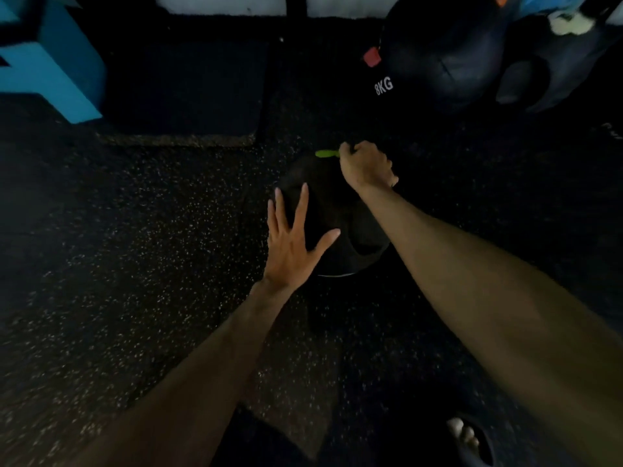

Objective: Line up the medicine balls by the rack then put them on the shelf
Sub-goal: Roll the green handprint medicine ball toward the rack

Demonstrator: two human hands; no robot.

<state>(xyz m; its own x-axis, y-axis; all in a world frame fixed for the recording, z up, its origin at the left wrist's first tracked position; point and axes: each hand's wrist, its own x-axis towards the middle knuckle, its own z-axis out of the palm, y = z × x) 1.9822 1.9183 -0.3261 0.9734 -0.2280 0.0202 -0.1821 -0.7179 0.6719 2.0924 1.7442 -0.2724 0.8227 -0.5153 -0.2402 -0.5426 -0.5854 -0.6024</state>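
Note:
A black medicine ball [340,217] with a green tag [325,153] sits on the dark speckled floor in the middle of the view. My left hand [293,244] lies flat with spread fingers on the ball's near left side. My right hand [365,166] reaches over the far top of the ball, with its fingers curled round the ball's edge by the green tag. Behind it, at the upper right, stands a larger black ball marked 8KG [438,59] with a red tag [371,57]. Another dark ball [553,65] lies to the right of that one.
A blue box [50,62] stands at the upper left beside a black mat [182,89]. A black upright post [296,5] rises at the top centre against a pale wall. My foot in a sandal [467,436] shows at the bottom right. Speckled rubber floor [135,264] spreads left.

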